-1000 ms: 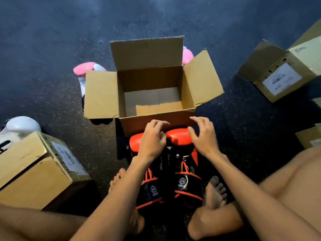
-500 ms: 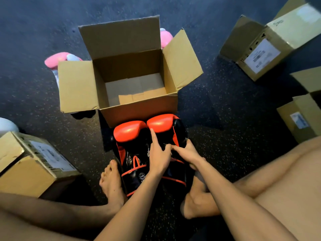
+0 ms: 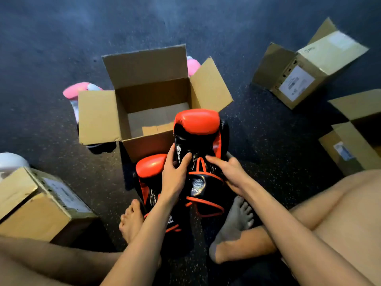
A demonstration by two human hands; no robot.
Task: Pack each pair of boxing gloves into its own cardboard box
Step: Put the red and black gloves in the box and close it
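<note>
An open cardboard box [image 3: 99, 116] stands on the dark floor in front of me, its flaps spread and its inside bare. I hold one red-and-black boxing glove [image 3: 198, 129] lifted, its red tip over the box's near right corner. My left hand [image 3: 175, 172] grips its left side and my right hand [image 3: 228, 172] grips its right side at the wrist. The second red-and-black glove [image 3: 150, 168] lies on the floor below, partly hidden by my left arm.
Pink gloves [image 3: 76, 90] lie behind the box, another pink glove [image 3: 192, 66] at its far right. Closed and half-open cardboard boxes sit at left [image 3: 35, 205], upper right [image 3: 309, 67] and right [image 3: 350, 141]. A white glove [image 3: 12, 161] shows at far left. My bare feet flank the gloves.
Both hands went from the glove tips to the right glove's wrist, gripped it, and raised it off the floor toward the box. The left glove stayed on the floor.
</note>
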